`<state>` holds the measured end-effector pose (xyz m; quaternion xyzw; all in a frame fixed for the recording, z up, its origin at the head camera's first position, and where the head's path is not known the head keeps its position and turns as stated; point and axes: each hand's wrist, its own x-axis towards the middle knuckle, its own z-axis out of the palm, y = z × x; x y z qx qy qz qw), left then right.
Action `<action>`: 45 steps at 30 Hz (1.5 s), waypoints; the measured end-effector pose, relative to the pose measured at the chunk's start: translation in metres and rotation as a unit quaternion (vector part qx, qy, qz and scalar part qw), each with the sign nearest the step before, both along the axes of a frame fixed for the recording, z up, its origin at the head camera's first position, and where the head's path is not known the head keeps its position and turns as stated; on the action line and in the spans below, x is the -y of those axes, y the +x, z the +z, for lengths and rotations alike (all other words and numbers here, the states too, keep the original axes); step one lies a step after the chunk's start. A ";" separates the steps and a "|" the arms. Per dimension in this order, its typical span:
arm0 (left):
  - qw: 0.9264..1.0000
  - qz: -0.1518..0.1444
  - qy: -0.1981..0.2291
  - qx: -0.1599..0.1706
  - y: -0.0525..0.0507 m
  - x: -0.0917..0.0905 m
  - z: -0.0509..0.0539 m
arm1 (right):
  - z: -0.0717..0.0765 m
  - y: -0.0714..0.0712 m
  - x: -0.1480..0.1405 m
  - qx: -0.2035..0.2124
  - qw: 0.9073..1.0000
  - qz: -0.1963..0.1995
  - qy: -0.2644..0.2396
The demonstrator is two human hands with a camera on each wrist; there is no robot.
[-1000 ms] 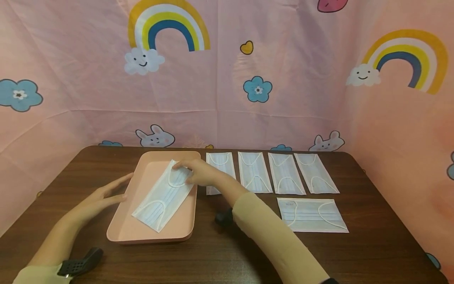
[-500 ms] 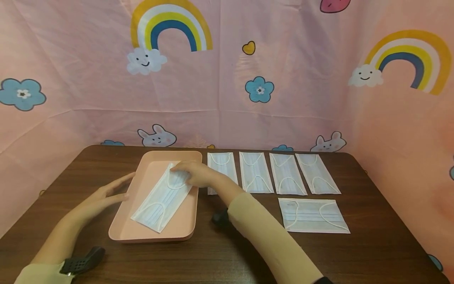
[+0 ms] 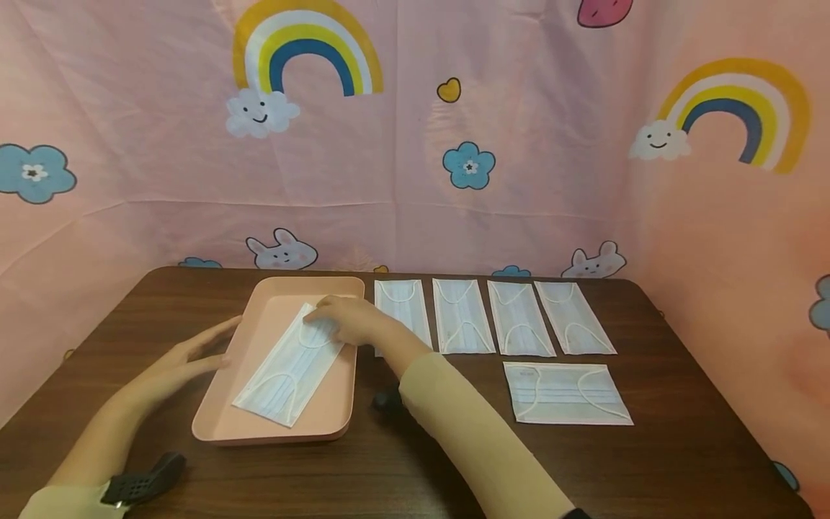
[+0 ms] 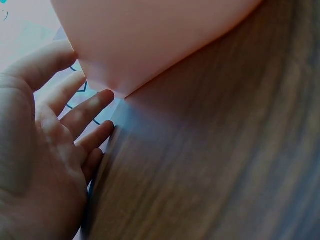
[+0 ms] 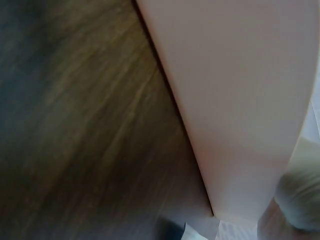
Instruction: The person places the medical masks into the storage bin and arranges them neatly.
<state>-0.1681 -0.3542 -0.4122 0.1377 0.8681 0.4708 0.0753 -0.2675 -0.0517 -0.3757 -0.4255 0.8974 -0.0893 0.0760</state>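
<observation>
Holding the far end of a flat white-and-blue cloth-like face mask (image 3: 285,375), the right hand (image 3: 345,321) had bent fingers. The mask was slanted inside a shallow pink tray (image 3: 336,404) on a dark brown wooden bench (image 3: 292,479). The left hand (image 3: 176,366) touched the tray's side, fingers spread apart.
</observation>
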 end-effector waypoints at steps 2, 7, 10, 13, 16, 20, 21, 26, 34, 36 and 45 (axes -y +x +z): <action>1.000 0.004 -0.005 0.002 0.001 0.001 0.000 | 0.001 0.002 0.001 -0.007 1.000 -0.004 0.012; 1.000 0.013 -0.015 0.002 0.000 0.002 0.001 | 0.002 0.003 0.003 -0.025 0.999 -0.005 0.031; 1.000 0.008 -0.012 0.003 0.000 0.002 0.001 | 0.002 0.003 0.004 -0.033 0.999 -0.004 0.042; 1.000 0.005 -0.013 0.004 -0.001 0.001 0.000 | 0.001 0.003 0.004 -0.036 0.998 -0.005 0.051; 1.000 0.006 -0.016 0.005 -0.001 0.001 0.001 | 0.001 0.003 0.004 -0.037 0.998 -0.003 0.057; 1.000 0.008 -0.015 0.006 -0.001 0.000 0.001 | 0.003 0.004 0.004 -0.034 0.997 -0.002 0.069; 1.000 0.009 -0.014 0.007 -0.001 0.000 0.000 | 0.003 0.004 0.004 -0.033 0.997 -0.002 0.074; 1.000 0.009 -0.015 0.007 -0.001 -0.001 0.000 | 0.003 0.005 0.003 -0.039 0.995 0.003 0.087; 1.000 0.007 -0.020 -0.009 -0.002 0.000 0.001 | 0.004 0.004 0.003 -0.042 0.996 0.015 0.082; 1.000 0.007 -0.020 -0.008 -0.002 0.000 0.001 | 0.005 0.005 0.002 -0.040 0.996 0.015 0.081; 1.000 0.006 -0.016 -0.003 0.000 -0.001 0.001 | 0.006 0.007 0.003 -0.031 0.997 -0.001 0.073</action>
